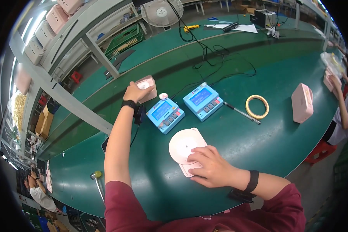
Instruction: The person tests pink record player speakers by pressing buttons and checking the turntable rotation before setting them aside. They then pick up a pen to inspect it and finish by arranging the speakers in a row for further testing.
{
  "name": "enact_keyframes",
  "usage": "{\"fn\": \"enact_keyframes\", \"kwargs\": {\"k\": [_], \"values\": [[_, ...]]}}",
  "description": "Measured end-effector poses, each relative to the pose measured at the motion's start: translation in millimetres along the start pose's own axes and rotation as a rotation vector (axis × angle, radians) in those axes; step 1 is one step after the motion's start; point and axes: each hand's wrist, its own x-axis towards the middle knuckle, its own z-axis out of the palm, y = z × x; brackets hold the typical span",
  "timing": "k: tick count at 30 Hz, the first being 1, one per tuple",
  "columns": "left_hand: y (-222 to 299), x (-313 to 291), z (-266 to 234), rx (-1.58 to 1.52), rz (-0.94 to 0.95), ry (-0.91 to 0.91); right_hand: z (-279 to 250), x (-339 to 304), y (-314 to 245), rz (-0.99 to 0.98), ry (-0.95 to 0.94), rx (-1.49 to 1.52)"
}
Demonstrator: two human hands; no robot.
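In front of me lies a pale pink device (197, 136) with a rounded rectangular body, and a round disc (181, 145) covers much of its top. My right hand (212, 168) grips its near right side, the fingers bent over the disc's edge and the thumb low on the body. Farther off to the left, my left hand (137, 92) is closed around a second pink device (152, 92), with a white round part under the fingertips. Beside that hand stand two blue boxes with screens and buttons, a nearer one (165, 115) and a farther one (203, 101).
Right of the blue boxes lie a pen (241, 113) and a roll of yellow tape (257, 107). A pink case (302, 103) stands upright farther right. A hammer-like tool (98, 181) is at the left. Black cables cross the green table (236, 154). Other people sit at both sides.
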Motion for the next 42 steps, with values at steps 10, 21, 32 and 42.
{"fn": "enact_keyframes", "kwargs": {"k": [10,21,32,42], "values": [[3,-2,-6,0.166,-0.052,0.024,2,9,-1,0.039,-0.017,-0.027],[-81,-178,-125,-0.299,0.068,0.18,5,8,-15,-0.005,0.022,-0.067],[-74,-345,-144,0.099,0.707,-0.395,-3,12,-17,0.04,-0.059,-0.067],[-164,-377,-192,0.238,0.407,0.021,0,11,-20,0.029,-0.087,-0.069]]}}
